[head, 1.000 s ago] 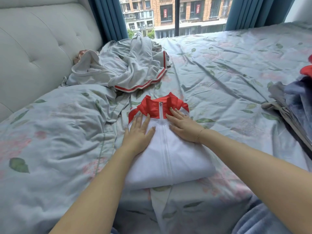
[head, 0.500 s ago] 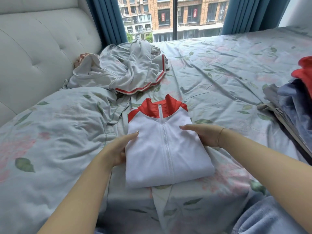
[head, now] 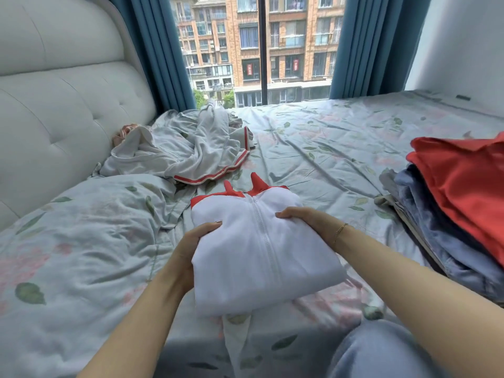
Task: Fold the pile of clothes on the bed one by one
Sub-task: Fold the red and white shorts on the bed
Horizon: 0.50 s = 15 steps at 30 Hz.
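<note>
A folded white zip jacket [head: 261,255] with a red collar is lifted off the bed in front of me. My left hand [head: 191,244] grips its left edge, thumb on top and fingers underneath. My right hand [head: 311,222] grips its right edge the same way. A loose grey-white garment with red stripes [head: 188,151] lies crumpled near the headboard. A stack of folded clothes [head: 452,208], red on top and blue-grey below, sits at the right.
The bed is covered by a floral sheet [head: 327,148] and a rumpled floral duvet [head: 81,241] at the left. A padded headboard [head: 60,99] stands left. A window with blue curtains [head: 261,50] is behind the bed. My knee in blue [head: 381,350] shows at the bottom right.
My hands went from pressing flat on the jacket to sliding to its sides, then gripped it and lifted it off the sheet. The view tilted up.
</note>
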{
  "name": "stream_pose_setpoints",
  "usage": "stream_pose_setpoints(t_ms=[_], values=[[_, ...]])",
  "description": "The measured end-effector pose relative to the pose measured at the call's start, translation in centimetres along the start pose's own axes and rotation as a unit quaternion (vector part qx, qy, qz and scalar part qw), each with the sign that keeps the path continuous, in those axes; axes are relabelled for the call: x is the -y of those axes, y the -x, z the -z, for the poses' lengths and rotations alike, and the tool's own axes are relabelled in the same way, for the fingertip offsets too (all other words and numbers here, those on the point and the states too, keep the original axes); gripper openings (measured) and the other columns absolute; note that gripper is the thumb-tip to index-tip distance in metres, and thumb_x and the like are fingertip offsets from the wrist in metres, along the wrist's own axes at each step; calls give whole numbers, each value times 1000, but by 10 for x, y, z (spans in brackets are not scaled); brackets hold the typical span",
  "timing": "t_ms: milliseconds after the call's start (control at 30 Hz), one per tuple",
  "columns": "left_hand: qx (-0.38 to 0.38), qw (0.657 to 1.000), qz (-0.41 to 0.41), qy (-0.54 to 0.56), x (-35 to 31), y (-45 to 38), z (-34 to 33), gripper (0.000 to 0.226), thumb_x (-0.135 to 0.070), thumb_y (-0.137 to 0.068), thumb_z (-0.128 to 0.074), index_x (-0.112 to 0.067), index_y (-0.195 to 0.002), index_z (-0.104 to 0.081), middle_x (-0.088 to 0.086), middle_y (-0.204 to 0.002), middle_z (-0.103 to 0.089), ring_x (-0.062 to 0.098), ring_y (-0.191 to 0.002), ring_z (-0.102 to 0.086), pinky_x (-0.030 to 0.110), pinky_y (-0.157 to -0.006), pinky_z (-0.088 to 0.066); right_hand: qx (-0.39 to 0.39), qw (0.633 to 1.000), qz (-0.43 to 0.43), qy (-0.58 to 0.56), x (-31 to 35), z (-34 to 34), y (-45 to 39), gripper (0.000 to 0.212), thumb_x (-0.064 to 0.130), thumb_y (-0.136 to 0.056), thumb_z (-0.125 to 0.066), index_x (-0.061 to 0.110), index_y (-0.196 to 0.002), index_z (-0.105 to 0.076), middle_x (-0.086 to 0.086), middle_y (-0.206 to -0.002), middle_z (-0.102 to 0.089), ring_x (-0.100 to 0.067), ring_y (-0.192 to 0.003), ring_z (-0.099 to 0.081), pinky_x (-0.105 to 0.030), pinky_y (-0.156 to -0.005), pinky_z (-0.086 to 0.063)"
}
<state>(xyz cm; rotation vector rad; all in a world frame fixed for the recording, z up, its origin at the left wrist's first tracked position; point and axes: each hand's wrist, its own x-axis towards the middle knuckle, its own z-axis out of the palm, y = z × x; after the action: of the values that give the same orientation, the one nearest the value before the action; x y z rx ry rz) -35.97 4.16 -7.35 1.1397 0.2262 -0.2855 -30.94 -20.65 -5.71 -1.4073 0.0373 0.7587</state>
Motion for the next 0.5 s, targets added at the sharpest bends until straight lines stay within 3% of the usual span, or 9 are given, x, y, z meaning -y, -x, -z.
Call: stream_pose_setpoints(t_ms=[133,267,400,500], values=[[65,996,-45,-43,-23,30,-66,21,-19,-78,-60,-11,-85,-78,8,-81,-73,19,-70,-71,26,-64,-58,-36,997,64,36,43,26,70,23,25,-82,-68,12,-100,-74,-12,-92,-73,-24,-74,-69,-33,-72,-57],[128,986,-87,-68,-42,49,-158,20,-15,-87,-55,-8,-91,-73,8,-80,-72,17,-67,-70,23,-58,-56,-78,985,132,74,85,71,150,27,23,-85,-66,11,-109,-71,-14,-100,-70,-27,-81,-67,-38,-81,-55],[182,977,-76,-78,-44,45,-249,20,-18,-88,-57,-10,-89,-75,7,-81,-73,17,-68,-70,24,-62,-57,-147,970,155,113,116,131,230,25,24,-86,-65,13,-109,-70,-10,-98,-73,-24,-80,-70,-35,-75,-57],[210,972,-67,-83,-32,31,-313,25,-19,-89,-60,-8,-108,-71,8,-97,-72,20,-83,-69,29,-75,-55,-207,959,125,149,129,183,278,33,34,-80,-70,15,-107,-72,-10,-102,-73,-26,-87,-71,-40,-84,-55]])
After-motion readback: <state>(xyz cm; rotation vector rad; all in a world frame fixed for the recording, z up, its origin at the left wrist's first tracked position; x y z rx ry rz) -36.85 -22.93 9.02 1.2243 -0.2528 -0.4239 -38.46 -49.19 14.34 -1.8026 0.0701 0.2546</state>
